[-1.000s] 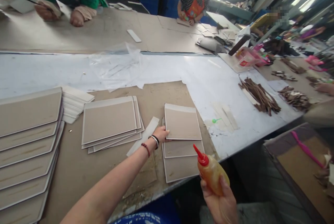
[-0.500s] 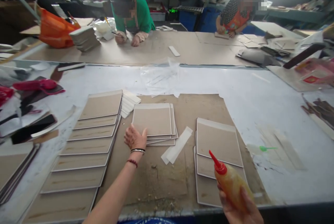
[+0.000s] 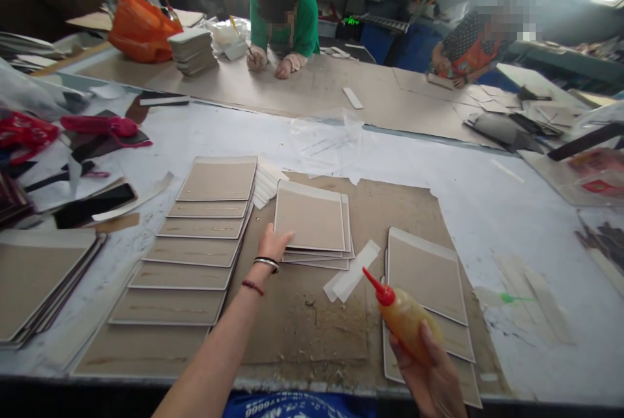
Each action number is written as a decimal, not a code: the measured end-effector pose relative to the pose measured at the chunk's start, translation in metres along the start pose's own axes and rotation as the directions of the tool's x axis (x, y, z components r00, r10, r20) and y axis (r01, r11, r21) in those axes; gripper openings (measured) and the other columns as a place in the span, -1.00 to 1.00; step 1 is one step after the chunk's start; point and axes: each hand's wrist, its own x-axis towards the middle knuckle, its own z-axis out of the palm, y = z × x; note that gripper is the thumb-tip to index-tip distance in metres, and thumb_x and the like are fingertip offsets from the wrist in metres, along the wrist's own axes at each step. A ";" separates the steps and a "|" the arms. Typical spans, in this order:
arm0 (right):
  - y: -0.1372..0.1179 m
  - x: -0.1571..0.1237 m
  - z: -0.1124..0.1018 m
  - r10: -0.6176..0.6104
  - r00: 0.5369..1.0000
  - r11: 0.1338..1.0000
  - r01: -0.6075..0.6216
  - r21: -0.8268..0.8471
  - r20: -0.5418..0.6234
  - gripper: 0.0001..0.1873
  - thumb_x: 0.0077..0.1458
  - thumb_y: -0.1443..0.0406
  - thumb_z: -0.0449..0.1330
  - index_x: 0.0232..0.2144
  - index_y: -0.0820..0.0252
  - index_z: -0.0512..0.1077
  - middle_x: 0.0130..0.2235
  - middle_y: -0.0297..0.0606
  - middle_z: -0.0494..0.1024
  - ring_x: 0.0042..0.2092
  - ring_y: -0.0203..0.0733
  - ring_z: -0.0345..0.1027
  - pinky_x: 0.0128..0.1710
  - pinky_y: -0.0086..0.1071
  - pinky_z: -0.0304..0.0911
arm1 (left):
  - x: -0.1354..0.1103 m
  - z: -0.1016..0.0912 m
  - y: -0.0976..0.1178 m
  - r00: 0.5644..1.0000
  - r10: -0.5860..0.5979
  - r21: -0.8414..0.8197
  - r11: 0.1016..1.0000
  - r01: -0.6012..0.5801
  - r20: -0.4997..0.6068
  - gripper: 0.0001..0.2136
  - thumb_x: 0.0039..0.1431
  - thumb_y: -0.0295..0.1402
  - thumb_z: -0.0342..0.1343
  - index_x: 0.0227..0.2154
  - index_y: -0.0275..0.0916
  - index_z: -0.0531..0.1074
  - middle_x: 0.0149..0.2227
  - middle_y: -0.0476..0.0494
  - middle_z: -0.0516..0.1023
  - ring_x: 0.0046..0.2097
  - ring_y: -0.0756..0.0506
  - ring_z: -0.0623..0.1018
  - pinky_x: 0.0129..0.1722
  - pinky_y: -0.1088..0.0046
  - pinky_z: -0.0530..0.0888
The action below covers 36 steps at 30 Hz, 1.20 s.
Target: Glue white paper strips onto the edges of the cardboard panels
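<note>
My left hand [image 3: 273, 242] reaches forward and takes the near left corner of the top board in a small stack of grey boards [image 3: 314, 223] at the middle of the brown work mat [image 3: 312, 320]. Its thumb lies on the board's edge. My right hand [image 3: 431, 376] grips a glue bottle [image 3: 402, 314] with amber glue and a red nozzle, tilted up and to the left, above another stack of boards [image 3: 429, 281] at the right. A white paper strip [image 3: 353, 272] lies between the two stacks.
A long fanned row of boards [image 3: 195, 255] runs down the left, with more stacked boards [image 3: 36, 275] at the far left. Two people work across the far table; one wears green [image 3: 292, 15]. An orange bag [image 3: 139, 28], plastic film [image 3: 326, 138] and scraps lie around.
My left hand went from the right stack of boards across to the middle stack and now holds its top board's corner. The view swung left. The glue bottle stayed in my right hand.
</note>
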 end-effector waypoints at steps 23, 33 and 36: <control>0.059 -0.045 0.068 -0.310 0.884 0.541 0.467 -0.700 0.350 -0.52 -0.14 0.05 0.24 -0.21 0.12 0.21 -0.30 -0.33 0.34 -0.33 -0.22 0.28 -0.33 -0.34 0.26 | -0.079 -0.046 -0.068 0.823 -0.067 -0.556 0.706 0.438 0.564 -0.71 0.01 -0.33 0.14 -0.18 -0.34 0.39 -0.14 -0.27 0.53 -0.13 -0.19 0.50 -0.15 0.20 0.45; 0.059 -0.051 0.065 -0.305 0.883 0.541 0.469 -0.698 0.358 -0.51 -0.13 0.05 0.22 -0.19 0.10 0.19 -0.30 -0.32 0.35 -0.34 -0.21 0.29 -0.36 -0.34 0.27 | -0.087 -0.038 -0.065 0.834 -0.044 -0.564 0.716 0.411 0.551 -0.69 0.07 -0.30 0.09 -0.15 -0.36 0.36 -0.12 -0.29 0.51 -0.09 -0.20 0.47 -0.15 0.20 0.44; 0.057 -0.046 0.061 -0.359 0.873 0.508 0.479 -0.716 0.329 -0.52 -0.12 0.05 0.21 -0.19 0.11 0.20 -0.29 -0.32 0.34 -0.32 -0.21 0.28 -0.33 -0.34 0.26 | -0.087 -0.036 -0.066 0.837 -0.049 -0.561 0.721 0.408 0.545 -0.71 0.07 -0.33 0.09 -0.14 -0.35 0.35 -0.08 -0.29 0.49 -0.09 -0.20 0.48 -0.15 0.21 0.44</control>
